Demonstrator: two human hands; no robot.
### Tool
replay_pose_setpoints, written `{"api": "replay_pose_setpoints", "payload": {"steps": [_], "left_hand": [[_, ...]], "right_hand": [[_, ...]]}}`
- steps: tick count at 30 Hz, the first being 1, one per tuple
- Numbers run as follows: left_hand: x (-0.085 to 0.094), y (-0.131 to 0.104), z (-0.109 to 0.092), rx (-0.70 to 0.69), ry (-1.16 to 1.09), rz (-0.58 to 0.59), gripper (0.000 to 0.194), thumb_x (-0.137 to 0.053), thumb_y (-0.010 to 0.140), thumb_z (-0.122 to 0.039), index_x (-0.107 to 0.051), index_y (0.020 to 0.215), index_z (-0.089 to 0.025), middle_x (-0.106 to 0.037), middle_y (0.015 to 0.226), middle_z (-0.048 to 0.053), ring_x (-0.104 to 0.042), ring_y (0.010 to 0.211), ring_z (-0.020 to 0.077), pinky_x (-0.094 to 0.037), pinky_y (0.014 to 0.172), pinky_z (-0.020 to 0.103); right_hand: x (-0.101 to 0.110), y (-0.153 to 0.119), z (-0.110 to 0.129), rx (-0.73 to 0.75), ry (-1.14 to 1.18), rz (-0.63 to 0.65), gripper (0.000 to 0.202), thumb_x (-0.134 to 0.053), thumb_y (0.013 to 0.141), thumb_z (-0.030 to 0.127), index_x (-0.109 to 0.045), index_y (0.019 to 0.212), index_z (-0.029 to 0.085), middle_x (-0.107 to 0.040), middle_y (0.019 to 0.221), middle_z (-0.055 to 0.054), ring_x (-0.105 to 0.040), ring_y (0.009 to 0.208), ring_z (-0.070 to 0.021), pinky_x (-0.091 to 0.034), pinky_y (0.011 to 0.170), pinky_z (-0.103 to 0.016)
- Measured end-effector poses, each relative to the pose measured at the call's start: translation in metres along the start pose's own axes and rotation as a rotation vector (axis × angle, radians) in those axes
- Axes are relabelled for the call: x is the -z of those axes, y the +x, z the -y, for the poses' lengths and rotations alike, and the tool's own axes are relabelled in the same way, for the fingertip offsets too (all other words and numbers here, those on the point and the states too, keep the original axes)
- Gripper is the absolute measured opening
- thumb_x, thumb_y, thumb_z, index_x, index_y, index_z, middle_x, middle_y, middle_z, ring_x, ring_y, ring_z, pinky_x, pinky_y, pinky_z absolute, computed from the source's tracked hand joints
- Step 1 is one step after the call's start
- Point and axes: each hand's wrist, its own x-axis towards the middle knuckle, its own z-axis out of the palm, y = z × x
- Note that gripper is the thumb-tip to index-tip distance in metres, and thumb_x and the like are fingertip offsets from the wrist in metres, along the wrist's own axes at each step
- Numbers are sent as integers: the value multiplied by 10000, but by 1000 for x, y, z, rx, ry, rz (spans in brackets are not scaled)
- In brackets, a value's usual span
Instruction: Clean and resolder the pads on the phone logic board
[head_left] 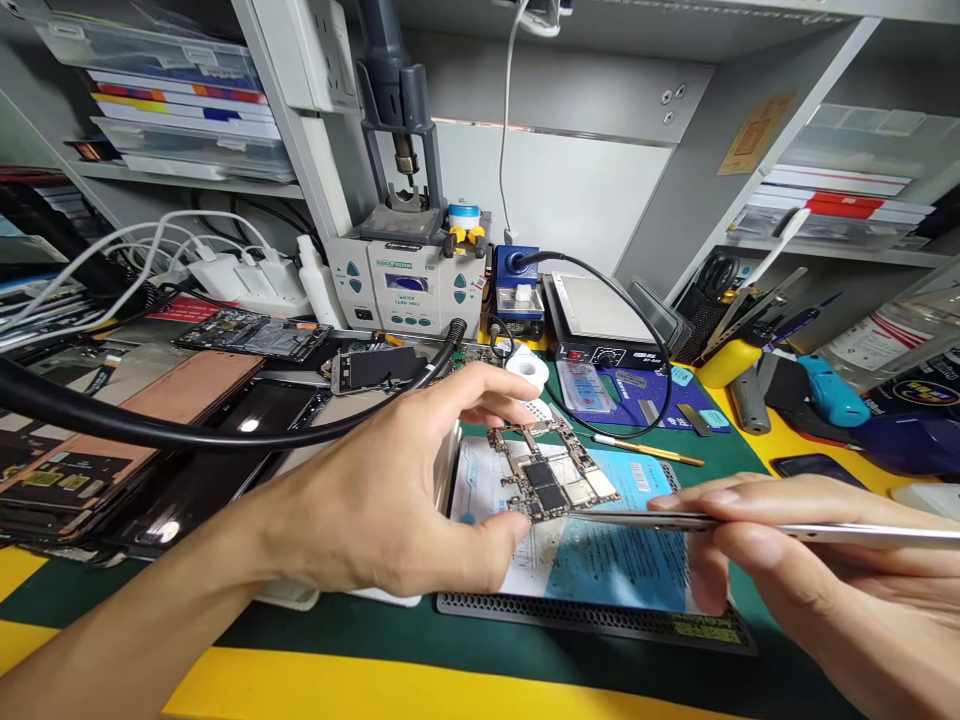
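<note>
A small circuit board [555, 475] is held by its edges between the thumb and fingers of my left hand [397, 490], tilted above a blue and white printed sheet [615, 560]. My right hand [787, 560] pinches metal tweezers [817, 533], which point left. Their tips lie at the lower edge of the board; whether they touch it is hard to tell. Under the sheet is a dark plate with a perforated front edge [555, 611].
Behind stand a hot air station [409, 290], a blue soldering station [517, 285] and a heating plate [600, 310]. A black hose [187, 433] crosses the left side above phone parts [255, 425]. Tools and a yellow bottle [731, 362] are at the right.
</note>
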Motion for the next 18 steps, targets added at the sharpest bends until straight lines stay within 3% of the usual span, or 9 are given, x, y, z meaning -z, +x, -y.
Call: {"api": "replay_pose_setpoints", "payload": {"steps": [18], "left_hand": [[-1,-2,1,-18,9,-6,722,-819,757,-301,-489,1396,-370,-696,1316,-32,-682,1252,190,-586,1039,260]], "right_hand": [[0,2,3,-28,-41,-22,17,-878,775,472,-865,764,468,-690,532,-2,-654,436,-228,-572,404,-346]]}}
